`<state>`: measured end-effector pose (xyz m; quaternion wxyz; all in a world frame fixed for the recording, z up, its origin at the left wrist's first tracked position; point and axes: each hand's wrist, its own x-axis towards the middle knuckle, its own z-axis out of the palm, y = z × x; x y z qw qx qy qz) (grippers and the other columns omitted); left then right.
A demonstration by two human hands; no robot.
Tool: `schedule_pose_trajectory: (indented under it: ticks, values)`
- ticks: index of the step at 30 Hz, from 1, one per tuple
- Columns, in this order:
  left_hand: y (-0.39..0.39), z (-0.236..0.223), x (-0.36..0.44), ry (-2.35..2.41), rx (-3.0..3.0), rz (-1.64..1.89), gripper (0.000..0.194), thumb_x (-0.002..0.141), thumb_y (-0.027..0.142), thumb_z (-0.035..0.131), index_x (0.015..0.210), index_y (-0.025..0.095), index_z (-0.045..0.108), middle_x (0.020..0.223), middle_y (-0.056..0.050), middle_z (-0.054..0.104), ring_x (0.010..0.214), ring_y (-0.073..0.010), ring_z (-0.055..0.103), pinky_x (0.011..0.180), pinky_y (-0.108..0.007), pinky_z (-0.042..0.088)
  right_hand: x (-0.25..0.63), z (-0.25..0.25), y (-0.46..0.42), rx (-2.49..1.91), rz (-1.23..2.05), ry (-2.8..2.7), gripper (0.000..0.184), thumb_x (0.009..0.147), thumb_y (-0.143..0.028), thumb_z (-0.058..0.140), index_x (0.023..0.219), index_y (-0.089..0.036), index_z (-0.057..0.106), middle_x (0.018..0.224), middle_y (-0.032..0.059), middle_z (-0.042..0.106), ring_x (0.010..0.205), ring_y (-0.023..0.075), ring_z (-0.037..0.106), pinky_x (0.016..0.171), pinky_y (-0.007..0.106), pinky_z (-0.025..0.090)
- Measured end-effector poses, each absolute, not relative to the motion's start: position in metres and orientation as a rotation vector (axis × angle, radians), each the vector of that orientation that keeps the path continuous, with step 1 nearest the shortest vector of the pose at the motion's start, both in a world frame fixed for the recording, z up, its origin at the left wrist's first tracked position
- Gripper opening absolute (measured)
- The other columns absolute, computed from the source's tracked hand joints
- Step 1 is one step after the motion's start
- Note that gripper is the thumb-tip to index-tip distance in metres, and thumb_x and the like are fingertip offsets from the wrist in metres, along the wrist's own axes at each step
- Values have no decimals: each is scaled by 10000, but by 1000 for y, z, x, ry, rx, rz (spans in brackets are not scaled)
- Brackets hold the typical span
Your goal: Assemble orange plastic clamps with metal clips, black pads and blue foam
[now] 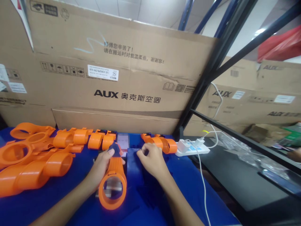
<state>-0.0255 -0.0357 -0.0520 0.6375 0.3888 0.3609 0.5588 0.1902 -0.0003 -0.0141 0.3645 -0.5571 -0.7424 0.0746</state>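
My left hand (101, 166) is wrapped round an orange plastic housing (114, 185) with a round ring end that points toward me and a dark tip under my thumb. It lies on the blue table cover (188, 188). My right hand (151, 160) rests just to the right of it, fingers curled in a pinch on a dark blue block (134, 169); what the fingertips hold is too small to make out.
Several more orange housings (35, 157) are piled at the left, and others (162, 142) lie along the back edge. Large AUX cardboard boxes (117, 78) wall off the back. A white power strip (192, 147) with cables sits at the right, beside a black shelf frame (235, 131).
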Motion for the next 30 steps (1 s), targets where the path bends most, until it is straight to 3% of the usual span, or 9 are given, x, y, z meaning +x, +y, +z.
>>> schedule_pose_trajectory:
  ticks: [3, 6, 9, 12, 15, 17, 24, 30]
  values:
    - [-35, -57, -23, 741, 823, 1262, 483, 823, 597, 675, 933, 136, 767, 827, -113, 778, 677, -234, 698, 622, -314, 536, 187, -14, -2, -1302, 466, -1753, 242, 805, -232, 593, 603, -224, 461, 562, -35, 513, 554, 149, 494, 553, 274, 367]
    - [-34, -64, -22, 706, 848, 1218, 427, 796, 554, 728, 943, 156, 779, 870, -114, 789, 755, -267, 721, 677, -341, 552, 182, -12, -7, -1148, 673, -1654, 282, 861, -299, 626, 647, -222, 460, 586, -49, 470, 548, 126, 447, 524, 252, 339]
    - [-36, -64, -22, 695, 879, 1187, 442, 784, 561, 731, 922, 146, 791, 867, -140, 790, 833, -326, 737, 739, -398, 567, 177, -7, -13, -930, 944, -1620, 332, 917, -443, 656, 732, -215, 501, 626, -56, 457, 571, 117, 442, 550, 244, 370]
    - [-40, -57, -21, 661, 886, 1217, 434, 790, 547, 725, 947, 149, 800, 877, -144, 793, 872, -346, 744, 796, -431, 572, 172, -3, -18, -788, 1116, -1686, 304, 957, -513, 623, 936, -211, 608, 781, -13, 594, 730, 153, 573, 698, 274, 482]
    - [-43, -52, -20, 605, 881, 1242, 398, 809, 492, 734, 1046, 177, 791, 937, -121, 799, 888, -329, 748, 833, -430, 574, 170, -2, -21, -757, 1122, -1778, 317, 954, -502, 645, 1118, -232, 629, 1024, 38, 665, 967, 200, 625, 877, 329, 516]
    - [-44, -51, -20, 567, 888, 1246, 384, 815, 461, 741, 1076, 183, 785, 957, -113, 800, 896, -323, 748, 849, -433, 575, 169, -3, -22, -746, 1129, -1800, 306, 960, -488, 642, 1147, -247, 624, 1081, 45, 662, 1028, 209, 622, 926, 346, 514]
    - [-47, -48, -18, 503, 897, 1216, 388, 882, 439, 693, 1154, 170, 765, 1055, -130, 793, 968, -336, 743, 901, -456, 564, 167, -3, -28, -669, 1226, -1683, 322, 898, -447, 736, 1106, -249, 589, 1081, 42, 629, 977, 193, 614, 878, 324, 516]
    - [-39, -51, -18, 572, 998, 1297, 406, 909, 404, 687, 1260, 201, 712, 1247, -111, 746, 1166, -331, 674, 1001, -435, 525, 171, -6, -26, -664, 1037, -1675, 398, 857, -415, 784, 1169, -249, 600, 1129, 63, 645, 1009, 216, 616, 896, 349, 513]
